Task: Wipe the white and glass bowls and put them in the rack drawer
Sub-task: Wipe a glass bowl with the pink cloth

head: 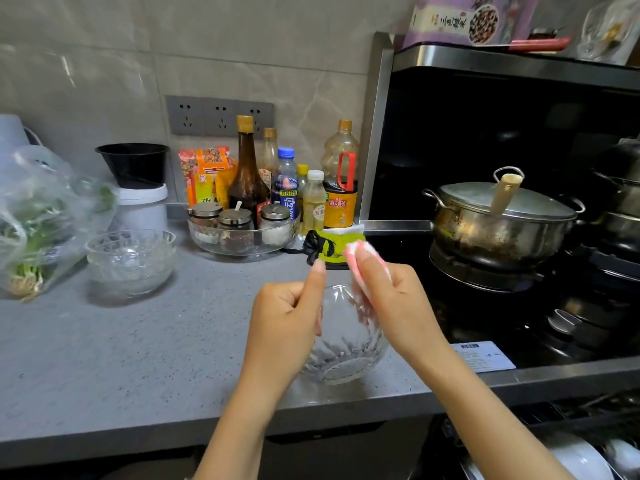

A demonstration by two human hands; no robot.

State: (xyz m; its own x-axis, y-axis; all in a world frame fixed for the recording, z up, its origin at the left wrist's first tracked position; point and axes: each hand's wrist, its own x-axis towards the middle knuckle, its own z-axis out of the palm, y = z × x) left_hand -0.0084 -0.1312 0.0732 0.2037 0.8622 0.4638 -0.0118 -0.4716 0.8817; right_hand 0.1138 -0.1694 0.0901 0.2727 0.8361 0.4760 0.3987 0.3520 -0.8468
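I hold a cut-glass bowl (346, 344) tilted above the grey counter's front edge. My left hand (287, 323) grips its near rim, thumb raised along the edge. My right hand (388, 299) pinches a pink and white cloth (363, 265) and presses it against the bowl's far rim. A stack of glass bowls (131, 261) stands on the counter at the left. White bowls (581, 459) lie in the open rack drawer at the bottom right, below the counter.
Bottles and spice jars on a clear tray (242, 244) crowd the back wall. A yellow-green and black rag (329, 247) lies behind the bowl. A bag of greens (38, 220) sits far left. A lidded steel pot (502, 220) stands on the black stove at the right.
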